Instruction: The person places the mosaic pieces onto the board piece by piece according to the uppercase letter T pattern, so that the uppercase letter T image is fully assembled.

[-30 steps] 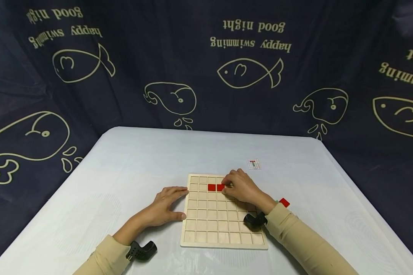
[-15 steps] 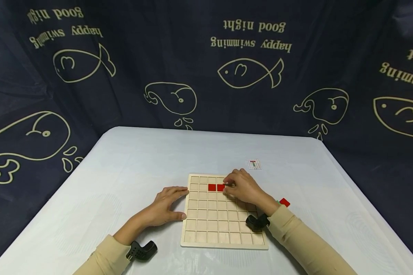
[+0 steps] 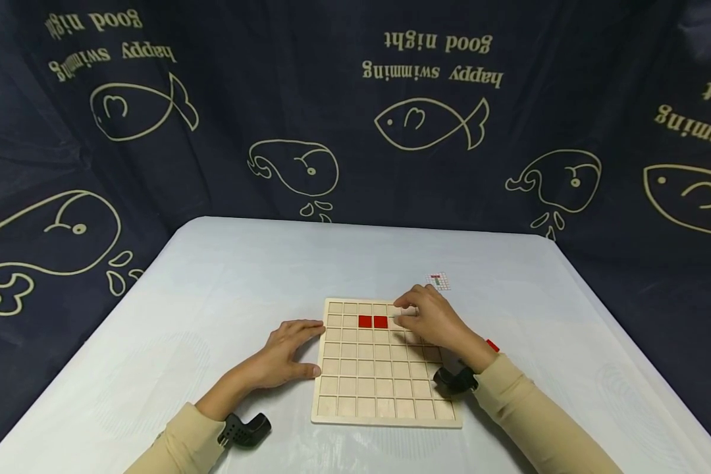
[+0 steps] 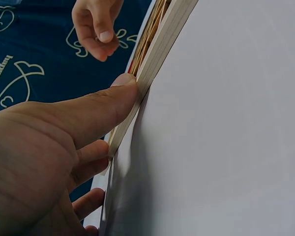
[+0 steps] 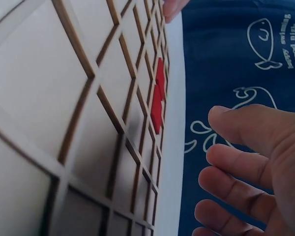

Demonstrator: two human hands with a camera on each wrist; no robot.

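Observation:
A square wooden grid board [image 3: 365, 368] lies flat on the white table. Two red square tiles [image 3: 380, 322] sit side by side in neighbouring cells of its second row from the far edge. My left hand [image 3: 281, 355] rests against the board's left edge, thumb and fingertips spread along it; in the left wrist view the thumb touches the wooden rim [image 4: 162, 49]. Above the board's far right part hovers my right hand [image 3: 431, 319]. Nothing shows between its loosely bent fingers in the right wrist view, where both red tiles [image 5: 158, 108] are seen from the side.
A small card [image 3: 438, 281] with a red and green grid pattern lies beyond the board. Partly behind the right wrist, another red tile [image 3: 493, 345] shows on the table [image 3: 261, 263]. A dark blue cloth [image 3: 343, 85] with fish drawings hangs behind.
My right hand has moved off the right-hand red tile, rightwards, leaving it in its cell. The loose tiles by the right wrist are now more covered. The left hand stays in place.

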